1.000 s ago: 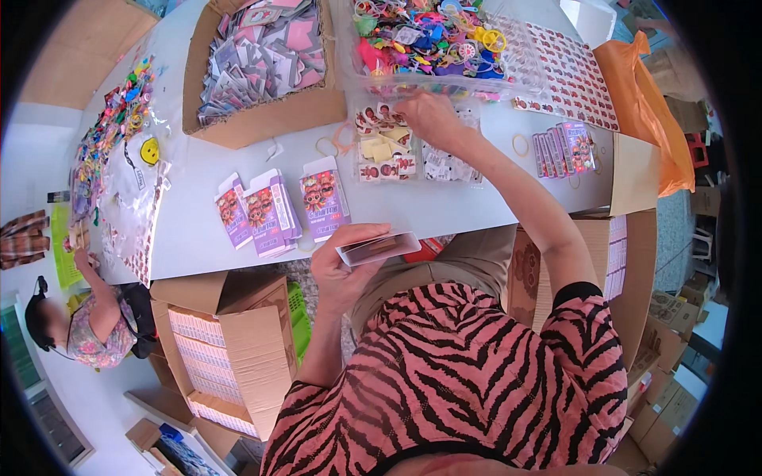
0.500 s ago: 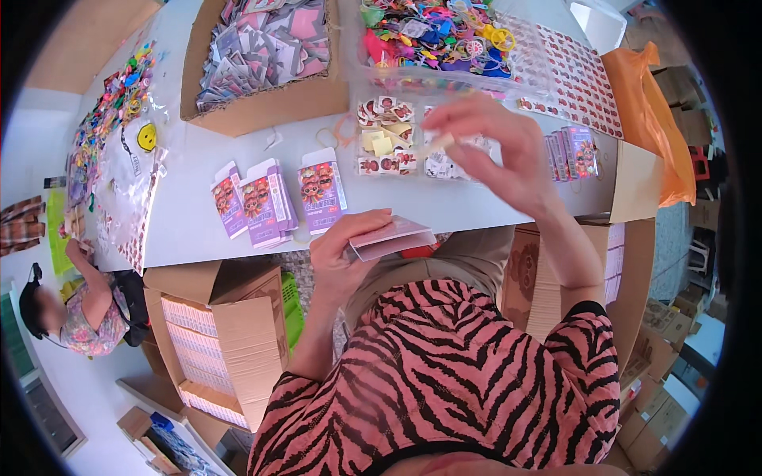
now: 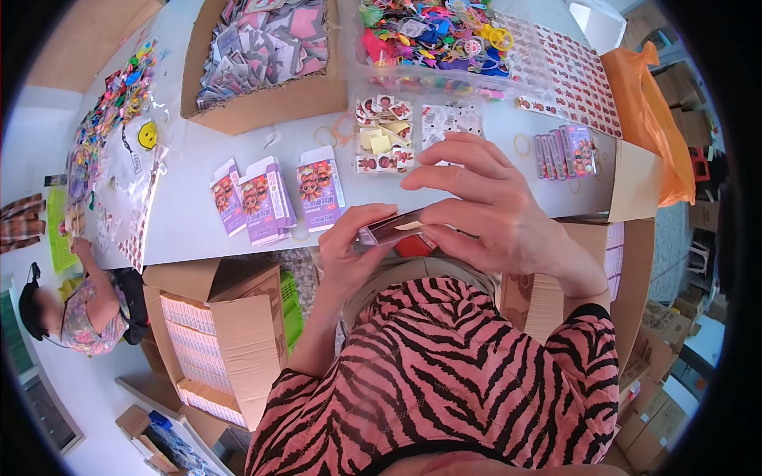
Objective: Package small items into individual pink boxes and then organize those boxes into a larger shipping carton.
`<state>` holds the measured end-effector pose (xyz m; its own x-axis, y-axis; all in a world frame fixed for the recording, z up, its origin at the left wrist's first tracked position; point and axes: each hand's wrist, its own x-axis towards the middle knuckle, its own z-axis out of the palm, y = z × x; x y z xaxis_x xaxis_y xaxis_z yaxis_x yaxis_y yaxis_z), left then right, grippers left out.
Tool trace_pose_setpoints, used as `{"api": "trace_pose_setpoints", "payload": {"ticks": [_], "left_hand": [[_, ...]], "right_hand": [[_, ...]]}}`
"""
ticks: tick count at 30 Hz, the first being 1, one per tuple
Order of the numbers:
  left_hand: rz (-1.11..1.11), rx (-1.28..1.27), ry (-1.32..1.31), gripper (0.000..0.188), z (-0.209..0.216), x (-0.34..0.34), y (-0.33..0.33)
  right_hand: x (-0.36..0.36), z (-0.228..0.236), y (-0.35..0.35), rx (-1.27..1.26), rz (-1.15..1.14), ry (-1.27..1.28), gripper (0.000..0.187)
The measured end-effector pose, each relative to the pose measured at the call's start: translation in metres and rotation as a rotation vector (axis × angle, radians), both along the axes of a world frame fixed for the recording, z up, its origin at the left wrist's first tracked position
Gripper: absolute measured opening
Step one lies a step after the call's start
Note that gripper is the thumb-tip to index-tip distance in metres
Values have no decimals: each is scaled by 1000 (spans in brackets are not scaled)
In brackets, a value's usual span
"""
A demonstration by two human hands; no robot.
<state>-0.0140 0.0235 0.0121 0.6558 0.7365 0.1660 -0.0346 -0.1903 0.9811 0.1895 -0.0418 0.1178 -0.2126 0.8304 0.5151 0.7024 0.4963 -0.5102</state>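
Note:
Close to my body, my left hand (image 3: 349,242) is closed round a small thin carton (image 3: 379,230), its open side facing right. My right hand (image 3: 488,210) pinches a small cream-coloured piece (image 3: 409,225) between thumb and index finger, at the mouth of the carton; the other fingers are curved and raised. Beyond my hands lies a clear divided tray (image 3: 413,127) with printed cutouts, cream pieces and packets. To the left on the table, several purple printed boxes (image 3: 266,198) stand or lean with flaps up.
A cardboard box of grey and pink pieces (image 3: 262,115) and a clear bin of colourful trinkets (image 3: 444,75) stand at the back. More purple boxes (image 3: 579,151) sit at right, near an orange bag (image 3: 651,119). Open cartons (image 3: 246,317) flank me; another person (image 3: 87,309) sits far left.
My right hand has come down and toward me from over the divided tray, bringing the cream piece to the carton. My left hand has tilted the carton slightly.

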Motion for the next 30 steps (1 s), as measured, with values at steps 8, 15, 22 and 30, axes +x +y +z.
{"api": "trace_pose_setpoints", "payload": {"ticks": [8,15,22,30], "left_hand": [[17,-9,10,39,0,3,-3],[37,-291,-72,37,-1,5,-17],[68,-391,-175,36,-11,2,-10],[10,-298,-51,38,-9,5,-13]], "right_hand": [[-5,-14,5,-60,21,-120,20],[-12,-23,9,-49,59,47,27],[6,-22,-1,-52,-15,370,28],[86,-50,9,-49,-454,445,26]]}}
